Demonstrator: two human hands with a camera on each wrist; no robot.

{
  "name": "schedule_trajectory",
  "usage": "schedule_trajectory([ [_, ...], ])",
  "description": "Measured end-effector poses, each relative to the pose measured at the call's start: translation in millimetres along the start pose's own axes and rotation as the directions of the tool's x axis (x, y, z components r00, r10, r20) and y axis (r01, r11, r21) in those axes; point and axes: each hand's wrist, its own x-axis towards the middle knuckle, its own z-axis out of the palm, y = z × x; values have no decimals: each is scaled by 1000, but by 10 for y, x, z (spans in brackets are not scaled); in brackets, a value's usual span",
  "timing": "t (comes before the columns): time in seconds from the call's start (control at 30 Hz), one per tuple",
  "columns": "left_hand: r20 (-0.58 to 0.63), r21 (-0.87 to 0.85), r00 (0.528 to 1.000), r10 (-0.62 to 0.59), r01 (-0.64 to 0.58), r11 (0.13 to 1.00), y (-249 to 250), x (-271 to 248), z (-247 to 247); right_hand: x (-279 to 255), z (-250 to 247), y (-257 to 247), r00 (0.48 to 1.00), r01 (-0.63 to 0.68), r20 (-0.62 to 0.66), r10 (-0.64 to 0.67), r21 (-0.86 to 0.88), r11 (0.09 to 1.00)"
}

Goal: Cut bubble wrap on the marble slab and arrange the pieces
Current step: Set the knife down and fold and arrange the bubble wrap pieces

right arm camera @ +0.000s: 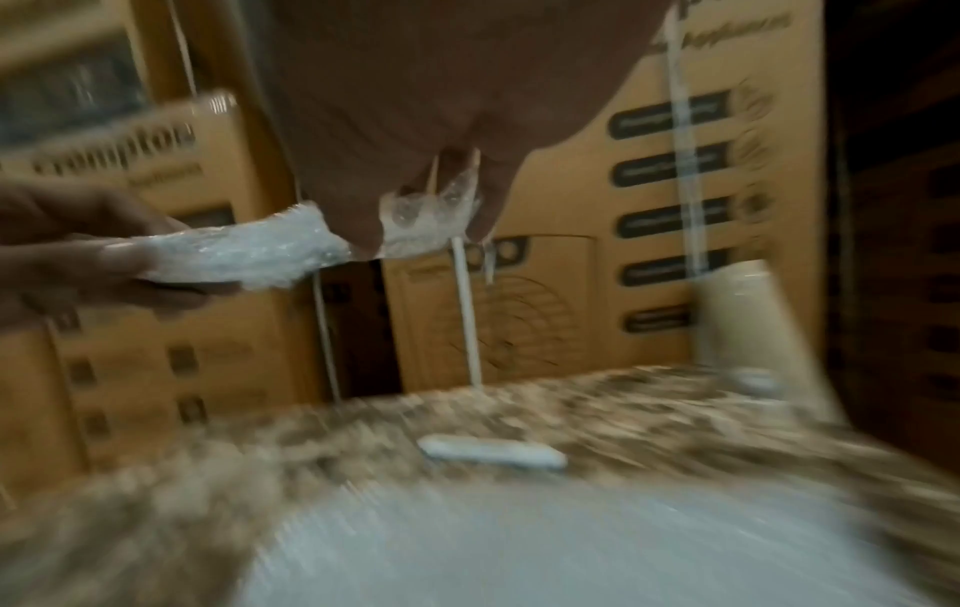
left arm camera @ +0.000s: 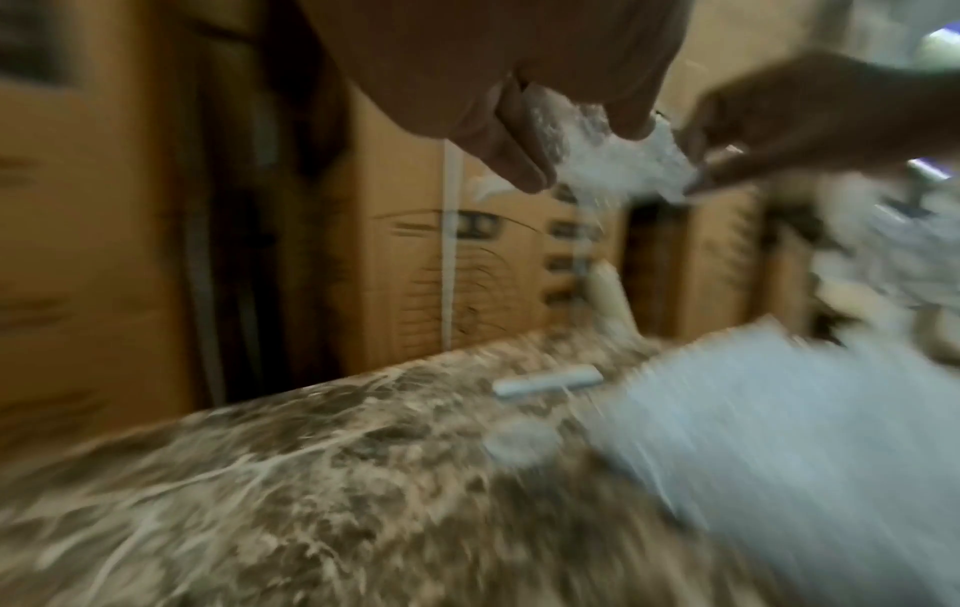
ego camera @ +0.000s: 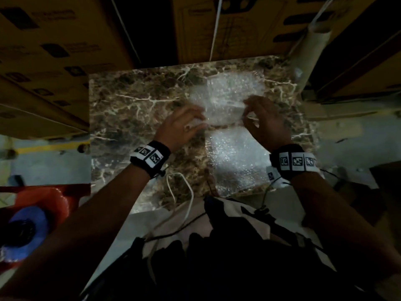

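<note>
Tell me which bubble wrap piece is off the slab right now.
The piece held between both hands: the left hand and right hand pinch its ends above the marble slab. The near piece and far piece lie flat.

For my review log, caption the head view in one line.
Both hands, left and right, hold a clear bubble-wrap piece above the brown veined marble slab.

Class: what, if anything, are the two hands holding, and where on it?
A clear bubble wrap piece, held above the brown marble slab: left hand pinches its left end, right hand its right end.
</note>
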Motion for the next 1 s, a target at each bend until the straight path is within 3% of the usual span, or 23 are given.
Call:
schedule_trajectory([
  [0.13,248,39,965,85,-97,994,-10,-282,602,-705,-72,440,995,41,100,-27,-132,990],
  [0.27,443,129,897,-16,-46,991,-177,-539,1140,-1251,165,671,963,-48,258,83,-137,989],
  [0.37,518,211,843,-143,36,977,-238,-594,1370,-1412,372,664,904,-165,361,230,-201,966],
  [0.43,501,268,837,-219,91,959,-189,-557,1442,-1407,415,594,853,-268,387,350,-250,930],
  [0.57,471,326,801,-370,232,916,-71,-409,1517,-1233,451,505,870,-337,256,421,-313,888],
  [0.67,507,463,739,-444,202,863,-80,-314,1553,-1138,537,565,852,-402,199,484,-343,849],
  [0.8,517,539,696,-499,188,821,-22,-268,1561,-1194,614,732,828,-381,286,481,-342,859],
  [0.9,488,545,696,-528,230,807,76,-233,1482,-1237,522,762,841,-346,300,450,-340,874],
  [1.0,326,453,726,-606,442,774,195,-279,1346,-1292,284,733,872,-304,280,402,-336,892],
])
